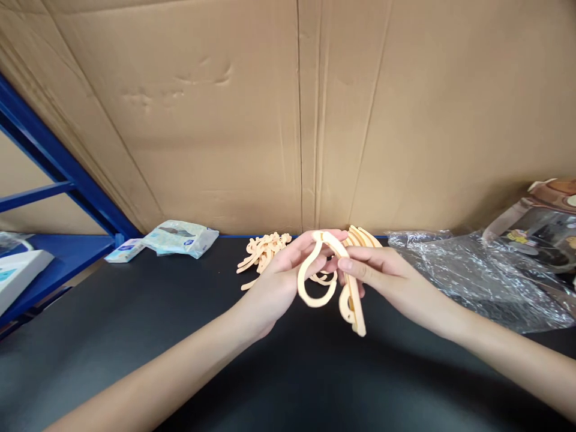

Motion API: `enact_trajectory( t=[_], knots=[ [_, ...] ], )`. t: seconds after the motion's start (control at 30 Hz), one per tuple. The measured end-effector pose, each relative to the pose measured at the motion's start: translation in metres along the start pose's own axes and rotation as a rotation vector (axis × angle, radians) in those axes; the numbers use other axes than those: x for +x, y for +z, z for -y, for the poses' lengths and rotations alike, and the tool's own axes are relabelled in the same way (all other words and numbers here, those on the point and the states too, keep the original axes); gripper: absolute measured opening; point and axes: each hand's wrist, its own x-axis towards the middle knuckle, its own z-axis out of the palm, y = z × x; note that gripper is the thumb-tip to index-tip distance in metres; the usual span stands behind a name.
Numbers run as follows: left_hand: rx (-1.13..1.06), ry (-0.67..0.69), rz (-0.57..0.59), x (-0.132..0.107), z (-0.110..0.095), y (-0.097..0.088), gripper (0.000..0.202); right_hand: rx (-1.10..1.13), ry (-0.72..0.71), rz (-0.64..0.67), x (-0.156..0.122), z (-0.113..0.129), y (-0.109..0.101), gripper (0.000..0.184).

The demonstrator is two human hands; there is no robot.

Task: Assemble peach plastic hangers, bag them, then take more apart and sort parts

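Observation:
Between both hands, above the black table, is a pale wooden assembly point(355, 300) made of a long curved strip with rounded pieces. My left hand point(288, 270) grips its upper end, where a loop-shaped wooden piece point(315, 300) hangs down. Thumb and fingers of my right hand point(378, 267) close round the middle of the long strip. A small hooked part sticks out near the strip's lower end. Behind my left hand lies a pile of small curved wooden pieces point(265, 249). Several curved wooden strips point(363, 236) stand behind my right hand, partly hidden by it.
Crumpled clear plastic wrap point(486, 282) covers the table's right side, beside a clear bottle with a brown lid point(540, 222). At the back left are a wipes packet point(180, 238) and a small box point(125, 251). Cardboard point(252, 120) walls the back; a blue metal frame point(58, 156) stands left.

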Motion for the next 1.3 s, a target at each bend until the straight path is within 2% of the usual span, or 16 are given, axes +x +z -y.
enact_trajectory(
  t=[0.13, 0.33, 0.43, 0.53, 0.6, 0.67, 0.77, 0.83, 0.93, 1.03, 1.1, 1.17, 1.23, 1.3],
  knots=[
    [-0.106, -0.032, -0.099, 0.005, 0.003, -0.004, 0.021, -0.24, -0.027, -0.137, -0.001, 0.006, -0.019, 0.033],
    [0.146, -0.025, -0.159, 0.006, 0.003, -0.005, 0.024, -0.631, -0.131, -0.268, -0.003, 0.009, -0.033, 0.027],
    [0.252, 0.014, -0.157, 0.003, 0.004, -0.001, 0.036, -1.045, -0.331, -0.32, -0.004, 0.006, -0.031, 0.025],
    [0.28, -0.016, -0.072, 0.0, 0.006, 0.003, 0.039, -1.474, -0.567, -0.306, -0.005, 0.004, -0.026, 0.024],
    [0.243, -0.077, -0.012, -0.001, 0.008, 0.005, 0.039, -1.619, -0.655, -0.277, -0.006, 0.003, -0.023, 0.031],
    [0.211, -0.11, 0.019, -0.002, 0.01, 0.006, 0.041, -1.664, -0.717, -0.253, -0.008, 0.002, -0.02, 0.033],
    [0.19, -0.136, 0.026, -0.003, 0.015, 0.007, 0.041, -1.677, -0.794, -0.196, -0.008, -0.005, -0.017, 0.029],
    [0.173, -0.17, 0.002, -0.006, 0.02, 0.011, 0.038, -1.66, -0.778, -0.134, -0.007, -0.012, -0.015, 0.028],
    [0.317, -0.166, -0.01, -0.015, 0.031, 0.019, 0.033, -1.452, -0.577, -0.044, -0.003, -0.021, -0.017, 0.025],
    [0.587, -0.113, 0.114, -0.019, 0.036, 0.022, 0.031, -1.065, -0.275, -0.087, 0.002, -0.019, -0.03, 0.018],
    [0.597, -0.088, 0.112, -0.012, 0.032, 0.014, 0.031, -0.837, -0.148, -0.176, 0.004, -0.011, -0.04, 0.028],
    [0.55, -0.049, -0.019, 0.0, 0.023, -0.003, 0.03, -0.652, -0.075, -0.226, 0.005, -0.001, -0.048, 0.037],
    [0.53, -0.064, -0.146, 0.013, 0.015, -0.023, 0.027, -0.472, -0.016, -0.233, 0.005, 0.007, -0.052, 0.034],
    [0.534, -0.104, -0.211, 0.024, 0.011, -0.041, 0.028, -0.29, 0.025, -0.245, 0.005, 0.012, -0.053, 0.025]
  ],
)
